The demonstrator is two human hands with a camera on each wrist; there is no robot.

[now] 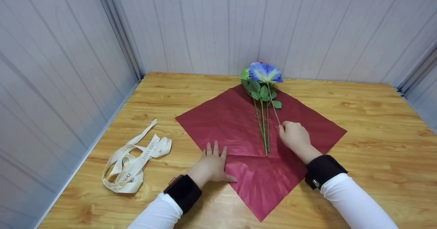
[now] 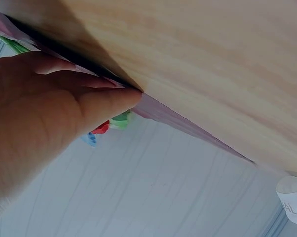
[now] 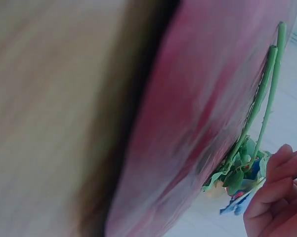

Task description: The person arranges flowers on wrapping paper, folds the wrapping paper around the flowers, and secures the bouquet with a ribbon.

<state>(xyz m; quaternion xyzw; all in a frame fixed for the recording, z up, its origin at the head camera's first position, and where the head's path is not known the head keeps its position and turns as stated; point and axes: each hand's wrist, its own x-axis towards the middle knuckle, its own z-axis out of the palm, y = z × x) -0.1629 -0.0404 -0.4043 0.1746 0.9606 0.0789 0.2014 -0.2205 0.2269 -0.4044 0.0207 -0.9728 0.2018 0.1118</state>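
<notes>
1. Lying left of the red sheet: white ribbon, loosely coiled on the wooden table. Printed capitals run along it; "LOV" can be read, and folds break up the rest.
2. Near the sheet's lower-left edge: black left wristband with a small reddish label, its marking too small to read.
3. Resting on that same edge: left hand, fingers extended and spread, grasping nothing.
4. Lying on the sheet: leafy flowers, green stems pointing toward the near corner, heads at the far corner, mostly hidden.
5. Above the sheet's far corner: blue flower, overlapping the leafy flowers in the head view.
6. Over the sheet's right half: right hand, fingers curled, pinching the blue flower's thin stem.
7. Just beside the sheet's lower-right edge: black right wristband.
</notes>
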